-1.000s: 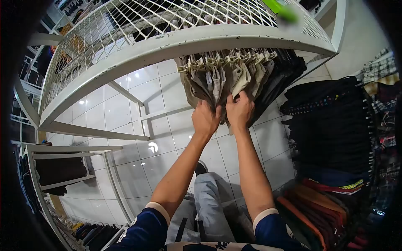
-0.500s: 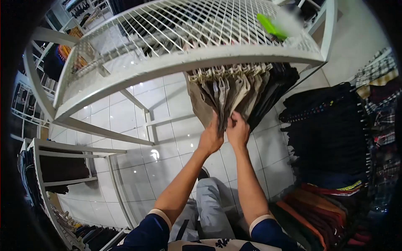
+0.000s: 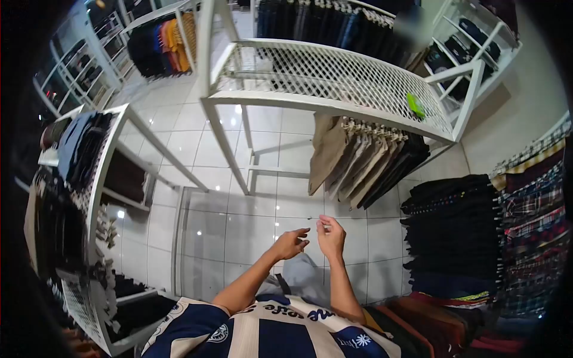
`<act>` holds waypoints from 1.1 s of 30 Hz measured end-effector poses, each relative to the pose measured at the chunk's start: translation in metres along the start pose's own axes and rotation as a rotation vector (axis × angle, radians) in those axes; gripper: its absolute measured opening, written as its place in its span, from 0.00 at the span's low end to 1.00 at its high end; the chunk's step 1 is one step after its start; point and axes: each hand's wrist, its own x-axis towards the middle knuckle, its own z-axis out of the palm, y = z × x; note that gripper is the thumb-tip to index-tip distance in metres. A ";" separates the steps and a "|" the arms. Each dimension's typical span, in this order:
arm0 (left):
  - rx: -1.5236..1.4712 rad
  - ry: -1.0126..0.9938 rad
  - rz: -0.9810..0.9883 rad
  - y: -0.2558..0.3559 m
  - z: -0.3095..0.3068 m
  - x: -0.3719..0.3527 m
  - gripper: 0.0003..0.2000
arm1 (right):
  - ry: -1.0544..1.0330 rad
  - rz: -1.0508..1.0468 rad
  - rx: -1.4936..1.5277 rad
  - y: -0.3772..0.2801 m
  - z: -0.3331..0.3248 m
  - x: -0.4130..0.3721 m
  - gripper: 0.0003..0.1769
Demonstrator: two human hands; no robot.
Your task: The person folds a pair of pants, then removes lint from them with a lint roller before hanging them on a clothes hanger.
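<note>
My left hand [image 3: 290, 244] hangs in front of my body with its fingers apart and nothing in them. Close beside it, my right hand [image 3: 331, 236] is raised, fingers bent upward and somewhat apart, with no garment in it. Beyond both hands, beige and grey trousers [image 3: 327, 156] hang beside black ones [image 3: 394, 168] under a white mesh-topped rack [image 3: 316, 105]. A gap separates my fingers from the trousers.
A bright green object [image 3: 415, 105] lies on the mesh shelf. Dark garments [image 3: 452, 232] and plaid shirts [image 3: 531, 209] hang at the right. Another white rack [image 3: 107, 173] with folded clothes stands at the left, over a tiled floor [image 3: 203, 238].
Both hands have let go of the beige trousers and drawn back toward my body. The view has tilted up and shows more of the racks behind.
</note>
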 end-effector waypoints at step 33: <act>0.002 1.803 -0.073 0.059 -0.273 -0.348 0.19 | -1.278 -0.598 0.329 -0.342 0.345 -0.063 0.12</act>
